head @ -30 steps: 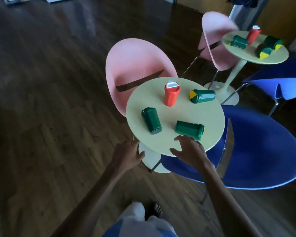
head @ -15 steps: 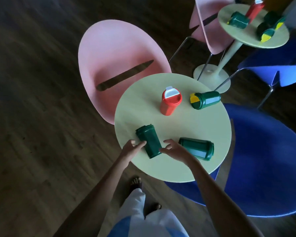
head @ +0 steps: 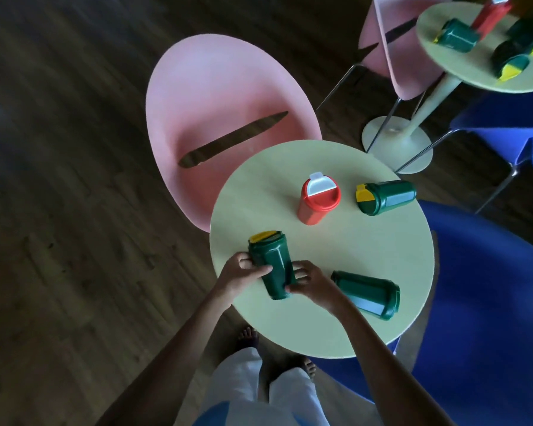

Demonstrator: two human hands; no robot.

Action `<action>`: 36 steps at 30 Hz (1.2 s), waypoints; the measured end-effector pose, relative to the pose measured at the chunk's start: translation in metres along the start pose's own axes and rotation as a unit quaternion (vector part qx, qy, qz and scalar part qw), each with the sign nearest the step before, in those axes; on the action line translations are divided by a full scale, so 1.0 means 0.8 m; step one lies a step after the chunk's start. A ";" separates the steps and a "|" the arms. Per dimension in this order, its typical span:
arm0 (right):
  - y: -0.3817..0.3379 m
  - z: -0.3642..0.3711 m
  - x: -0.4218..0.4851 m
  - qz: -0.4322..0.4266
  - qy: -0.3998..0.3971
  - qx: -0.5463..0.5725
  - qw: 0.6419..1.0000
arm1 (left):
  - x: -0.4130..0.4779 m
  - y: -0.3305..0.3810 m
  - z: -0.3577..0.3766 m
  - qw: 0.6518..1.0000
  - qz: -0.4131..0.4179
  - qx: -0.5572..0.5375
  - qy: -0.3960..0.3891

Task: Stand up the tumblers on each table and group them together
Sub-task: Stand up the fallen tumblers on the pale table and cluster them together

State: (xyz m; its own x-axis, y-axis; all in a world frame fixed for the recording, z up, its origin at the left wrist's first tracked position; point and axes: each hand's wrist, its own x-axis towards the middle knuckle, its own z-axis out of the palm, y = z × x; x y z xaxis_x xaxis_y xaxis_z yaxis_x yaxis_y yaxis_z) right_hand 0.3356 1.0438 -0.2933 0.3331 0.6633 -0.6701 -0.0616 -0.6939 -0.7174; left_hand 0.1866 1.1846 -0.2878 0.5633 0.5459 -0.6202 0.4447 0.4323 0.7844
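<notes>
Far table (head: 471, 71) and its tumblers (head: 457, 36), blurry, partly beyond the right edge.

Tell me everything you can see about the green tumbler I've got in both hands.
The green tumbler looks like glossy dark green plastic, with faceted sides and a yellow lid on the end pointing away from the person. It is tilted, not upright, near the left edge of the round pale table. The left hand grips its left side; the right hand holds its right side.
</notes>
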 end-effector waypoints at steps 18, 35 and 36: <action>-0.018 0.021 0.045 -0.135 0.138 -0.071 0.979 | 0.045 0.016 -0.033 0.985 0.129 0.104 -0.053; -0.005 0.024 0.030 -0.092 0.150 -0.063 0.982 | 0.031 -0.011 -0.023 0.978 0.144 0.150 -0.027; -0.004 0.023 0.028 -0.089 0.153 -0.048 0.983 | 0.027 -0.016 -0.024 0.978 0.142 0.153 -0.021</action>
State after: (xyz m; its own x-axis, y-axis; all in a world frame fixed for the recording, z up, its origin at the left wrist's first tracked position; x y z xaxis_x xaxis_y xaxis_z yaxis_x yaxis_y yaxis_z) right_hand 0.3261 1.0664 -0.3094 0.5989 0.6717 -0.4361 0.1081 -0.6073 -0.7871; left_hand 0.1796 1.2051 -0.3114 0.7194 0.5801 -0.3820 0.4507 0.0285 0.8922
